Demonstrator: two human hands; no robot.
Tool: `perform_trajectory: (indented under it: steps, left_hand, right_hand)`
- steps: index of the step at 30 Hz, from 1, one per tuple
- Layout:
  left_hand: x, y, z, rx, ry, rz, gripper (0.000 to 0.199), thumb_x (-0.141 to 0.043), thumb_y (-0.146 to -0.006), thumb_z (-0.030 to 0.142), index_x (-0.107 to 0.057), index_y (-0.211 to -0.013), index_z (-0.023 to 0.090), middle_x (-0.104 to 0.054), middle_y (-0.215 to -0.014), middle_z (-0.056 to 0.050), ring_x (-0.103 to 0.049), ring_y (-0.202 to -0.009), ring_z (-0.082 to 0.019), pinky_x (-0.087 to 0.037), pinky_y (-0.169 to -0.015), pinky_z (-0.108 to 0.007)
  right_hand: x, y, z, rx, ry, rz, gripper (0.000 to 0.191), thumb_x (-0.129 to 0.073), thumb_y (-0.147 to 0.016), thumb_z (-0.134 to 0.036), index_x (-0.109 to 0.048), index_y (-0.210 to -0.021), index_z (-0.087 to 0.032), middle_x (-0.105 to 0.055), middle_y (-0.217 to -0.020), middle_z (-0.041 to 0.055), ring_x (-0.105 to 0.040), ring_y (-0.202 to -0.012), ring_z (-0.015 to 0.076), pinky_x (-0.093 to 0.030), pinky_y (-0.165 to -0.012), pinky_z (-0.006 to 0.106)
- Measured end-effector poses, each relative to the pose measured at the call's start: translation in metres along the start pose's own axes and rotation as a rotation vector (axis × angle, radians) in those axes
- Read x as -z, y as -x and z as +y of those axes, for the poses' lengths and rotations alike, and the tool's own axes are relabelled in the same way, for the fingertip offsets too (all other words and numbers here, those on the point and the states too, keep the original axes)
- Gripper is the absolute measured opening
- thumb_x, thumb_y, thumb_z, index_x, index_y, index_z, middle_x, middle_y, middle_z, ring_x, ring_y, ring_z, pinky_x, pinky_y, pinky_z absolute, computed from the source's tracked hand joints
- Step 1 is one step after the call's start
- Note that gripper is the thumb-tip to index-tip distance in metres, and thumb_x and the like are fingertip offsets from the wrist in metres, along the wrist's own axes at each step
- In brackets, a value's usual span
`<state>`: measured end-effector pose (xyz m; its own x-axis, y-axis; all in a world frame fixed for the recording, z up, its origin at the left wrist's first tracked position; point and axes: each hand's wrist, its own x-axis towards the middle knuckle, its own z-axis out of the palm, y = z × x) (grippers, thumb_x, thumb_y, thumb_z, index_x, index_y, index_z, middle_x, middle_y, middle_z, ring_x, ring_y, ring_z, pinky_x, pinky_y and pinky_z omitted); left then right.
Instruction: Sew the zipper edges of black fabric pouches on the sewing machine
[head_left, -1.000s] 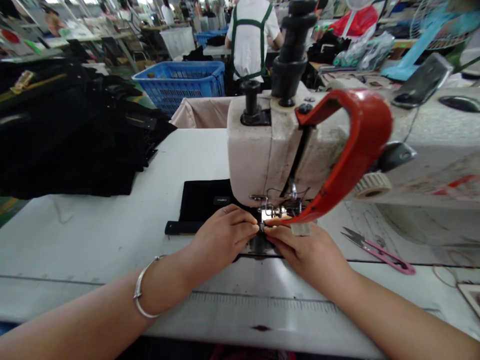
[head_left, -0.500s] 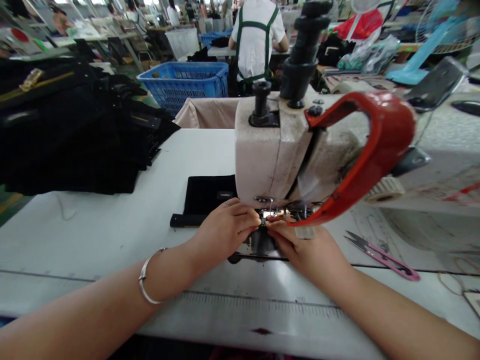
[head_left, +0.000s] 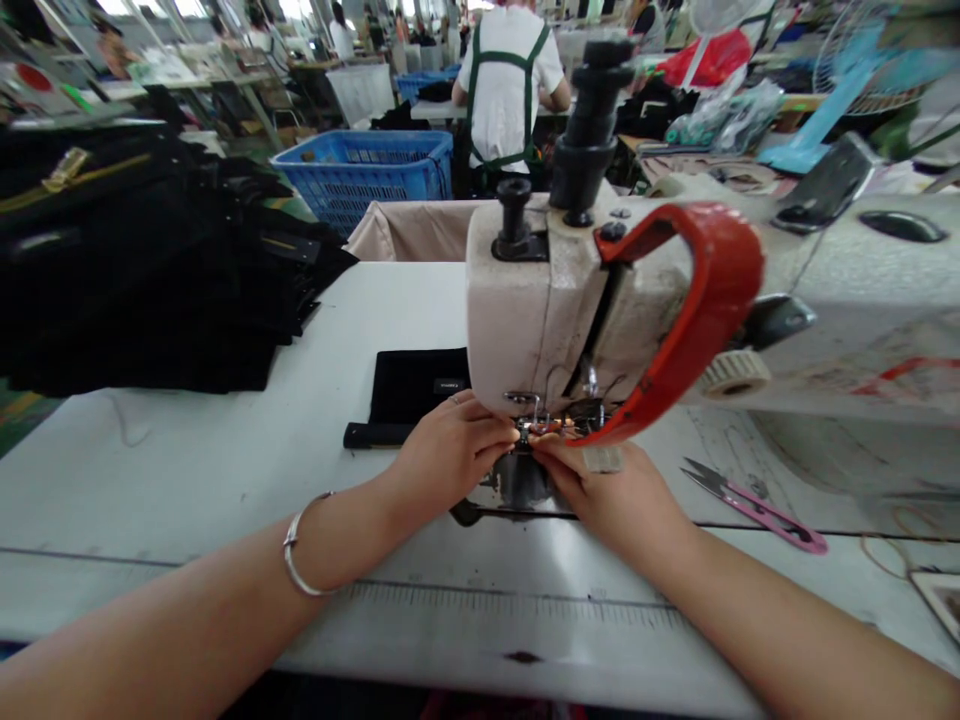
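A sewing machine (head_left: pixel 536 310) with a red curved guard (head_left: pixel 720 300) stands before me. Left of its head a black fabric piece (head_left: pixel 409 385) with a small label lies flat, its folded near edge running behind my left hand (head_left: pixel 450 450). Thumb and fingers of that hand are pinched on the fabric's edge, close to the presser foot (head_left: pixel 525 428). From the other side my right hand (head_left: pixel 615 490) pinches at the same spot, partly covered by the guard. The fingertips nearly meet; the bit of fabric between them is mostly hidden.
Pink-handled thread snips (head_left: pixel 757 508) lie on the table right of my right hand. A tall pile of black fabric pieces (head_left: pixel 150 270) covers the table's left. Beyond stand a blue crate (head_left: pixel 367 165), a beige cloth bin (head_left: pixel 420 228) and a seated co-worker (head_left: pixel 506 90).
The view has shifted slightly, so the machine and guard sit a bit further left and lower. Both hands remain at the presser foot, with the fabric almost unmoved.
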<state>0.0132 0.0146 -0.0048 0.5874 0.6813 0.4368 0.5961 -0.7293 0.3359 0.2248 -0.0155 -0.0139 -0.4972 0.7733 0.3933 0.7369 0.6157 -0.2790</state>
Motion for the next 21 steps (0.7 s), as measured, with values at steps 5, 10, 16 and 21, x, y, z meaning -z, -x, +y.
perform_trajectory:
  steps: [5,10,16,21]
  left_hand:
    - [-0.0015,0.0013,-0.0016,0.000,0.007,-0.008,0.011,-0.060,-0.090,0.021,-0.071,-0.091,0.021,-0.072,-0.097,-0.003,-0.065,-0.097,-0.021,-0.052,-0.089,-0.036]
    - [-0.0036,0.0025,-0.0042,-0.011,0.004,-0.001,0.009,-0.061,-0.090,0.021,-0.070,-0.091,0.021,-0.072,-0.096,-0.002,-0.065,-0.095,-0.021,-0.052,-0.087,-0.036]
    - [-0.0045,0.0025,-0.0064,0.005,-0.018,-0.040,0.012,-0.059,-0.091,0.022,-0.071,-0.093,0.022,-0.072,-0.100,-0.003,-0.065,-0.098,-0.022,-0.053,-0.088,-0.038]
    - [-0.0061,0.0073,-0.0087,0.037,-0.017,-0.020,0.015,-0.059,-0.090,0.021,-0.073,-0.093,0.023,-0.074,-0.098,-0.003,-0.067,-0.094,-0.022,-0.055,-0.086,-0.037]
  right_hand:
    - [0.0001,-0.0001,-0.0010,-0.014,-0.030,0.012,0.022,-0.054,-0.090,-0.013,-0.069,-0.105,-0.016,-0.071,-0.100,0.0101,-0.065,-0.092,0.0236,-0.056,-0.078,0.037]
    - [-0.0004,-0.0002,-0.0013,-0.011,-0.022,0.010,0.019,-0.053,-0.089,-0.013,-0.070,-0.099,-0.015,-0.071,-0.101,0.0113,-0.066,-0.093,0.0252,-0.056,-0.078,0.039]
    - [-0.0007,-0.0009,-0.0007,-0.048,-0.099,-0.020,0.020,-0.051,-0.091,-0.014,-0.068,-0.100,-0.015,-0.069,-0.106,0.0114,-0.063,-0.097,0.0264,-0.054,-0.083,0.041]
    - [0.0007,-0.0016,-0.0083,-0.098,-0.085,-0.042,0.024,-0.046,-0.092,-0.011,-0.067,-0.099,-0.017,-0.068,-0.099,0.0099,-0.063,-0.095,0.0233,-0.053,-0.082,0.034]
